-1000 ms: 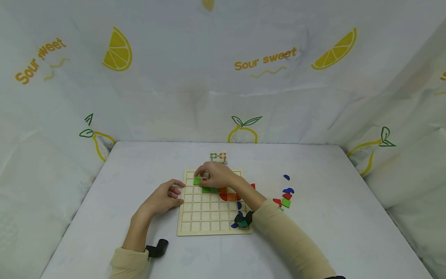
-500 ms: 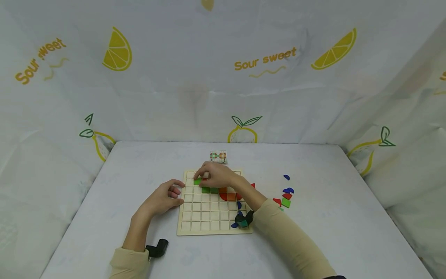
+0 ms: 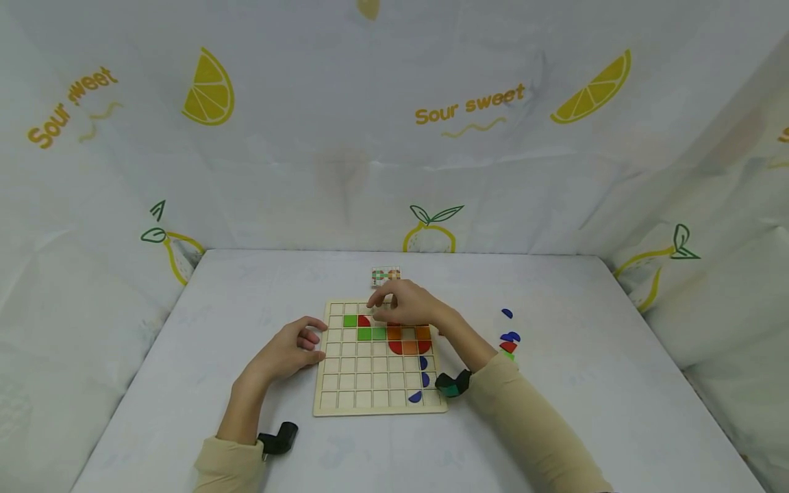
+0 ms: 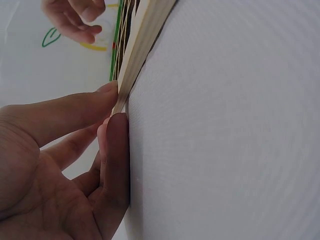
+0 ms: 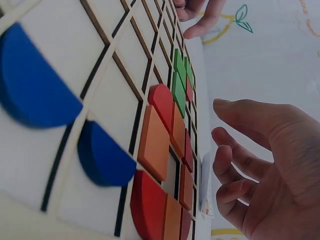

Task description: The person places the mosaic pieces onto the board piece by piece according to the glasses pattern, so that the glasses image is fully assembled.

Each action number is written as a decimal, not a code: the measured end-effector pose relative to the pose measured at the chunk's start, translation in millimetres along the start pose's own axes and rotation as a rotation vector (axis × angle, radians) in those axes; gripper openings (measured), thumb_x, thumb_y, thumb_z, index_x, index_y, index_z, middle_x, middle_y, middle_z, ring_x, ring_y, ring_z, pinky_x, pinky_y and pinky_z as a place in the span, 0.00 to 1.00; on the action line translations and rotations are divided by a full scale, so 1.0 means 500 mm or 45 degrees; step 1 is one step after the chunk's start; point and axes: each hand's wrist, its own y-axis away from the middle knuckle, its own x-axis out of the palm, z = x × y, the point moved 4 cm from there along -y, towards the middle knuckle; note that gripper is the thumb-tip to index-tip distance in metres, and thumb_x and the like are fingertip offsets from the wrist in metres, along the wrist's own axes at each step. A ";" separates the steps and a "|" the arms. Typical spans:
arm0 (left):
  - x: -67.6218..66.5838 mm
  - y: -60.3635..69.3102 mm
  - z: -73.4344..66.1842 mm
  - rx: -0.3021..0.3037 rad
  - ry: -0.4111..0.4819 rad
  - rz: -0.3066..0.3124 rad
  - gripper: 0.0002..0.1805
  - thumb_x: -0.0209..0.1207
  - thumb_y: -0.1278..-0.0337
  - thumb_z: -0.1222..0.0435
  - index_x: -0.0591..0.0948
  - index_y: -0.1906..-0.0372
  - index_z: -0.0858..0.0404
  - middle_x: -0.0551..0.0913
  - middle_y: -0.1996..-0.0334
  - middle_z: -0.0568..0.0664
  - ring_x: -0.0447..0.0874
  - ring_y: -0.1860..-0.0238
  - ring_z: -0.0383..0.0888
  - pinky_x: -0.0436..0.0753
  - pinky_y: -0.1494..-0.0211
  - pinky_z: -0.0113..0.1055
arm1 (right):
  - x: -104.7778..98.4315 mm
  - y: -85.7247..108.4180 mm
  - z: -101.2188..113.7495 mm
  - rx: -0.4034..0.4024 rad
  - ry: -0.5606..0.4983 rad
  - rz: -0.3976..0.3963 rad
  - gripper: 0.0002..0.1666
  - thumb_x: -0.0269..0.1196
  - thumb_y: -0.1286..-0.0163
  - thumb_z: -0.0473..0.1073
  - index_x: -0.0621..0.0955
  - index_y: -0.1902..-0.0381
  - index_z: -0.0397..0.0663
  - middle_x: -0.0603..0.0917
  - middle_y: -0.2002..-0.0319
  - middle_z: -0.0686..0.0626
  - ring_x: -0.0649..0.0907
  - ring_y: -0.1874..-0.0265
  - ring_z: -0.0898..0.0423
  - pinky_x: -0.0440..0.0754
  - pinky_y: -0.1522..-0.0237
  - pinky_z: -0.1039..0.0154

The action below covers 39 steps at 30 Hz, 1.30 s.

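Note:
In the head view a wooden grid board lies on the table. My left hand touches its left edge with thumb and fingertips; the left wrist view has those fingertips against the board's side. My right hand hovers over the board's far part, fingers loosely bent; the right wrist view shows nothing between them. Near it lie a green square, a red quarter-circle piece and further green squares. Orange squares and red rounded pieces sit on the right, partly hidden.
Blue half-circle pieces lie on the board's right side. More blue pieces, a red piece and a partly hidden green one lie on the table at right. A small pattern card lies behind the board.
My right hand has moved right, away from the green square, uncovering it and the red quarter-circle piece beside it. The sleeve now covers some loose pieces. My left hand stays put.

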 end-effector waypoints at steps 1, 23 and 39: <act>0.001 0.001 0.000 -0.002 -0.001 -0.001 0.27 0.72 0.41 0.74 0.80 0.36 0.64 0.78 0.56 0.54 0.76 0.55 0.47 0.77 0.53 0.37 | -0.004 0.005 -0.005 0.005 -0.001 -0.004 0.13 0.69 0.23 0.45 0.90 0.46 0.48 0.90 0.46 0.45 0.84 0.63 0.59 0.84 0.54 0.66; 0.000 0.001 0.001 0.001 -0.009 -0.002 0.27 0.72 0.41 0.73 0.81 0.37 0.63 0.78 0.55 0.54 0.77 0.55 0.47 0.77 0.52 0.38 | -0.079 0.129 -0.123 0.263 -0.095 0.148 0.09 0.77 0.32 0.44 0.90 0.56 0.51 0.91 0.58 0.52 0.82 0.66 0.56 0.83 0.58 0.64; 0.000 0.002 0.000 -0.001 -0.007 0.000 0.26 0.72 0.40 0.74 0.80 0.36 0.63 0.78 0.56 0.54 0.76 0.55 0.47 0.77 0.52 0.37 | -0.081 0.184 -0.171 0.370 -0.065 0.198 0.15 0.80 0.36 0.41 0.92 0.52 0.61 0.88 0.59 0.54 0.80 0.66 0.54 0.80 0.64 0.65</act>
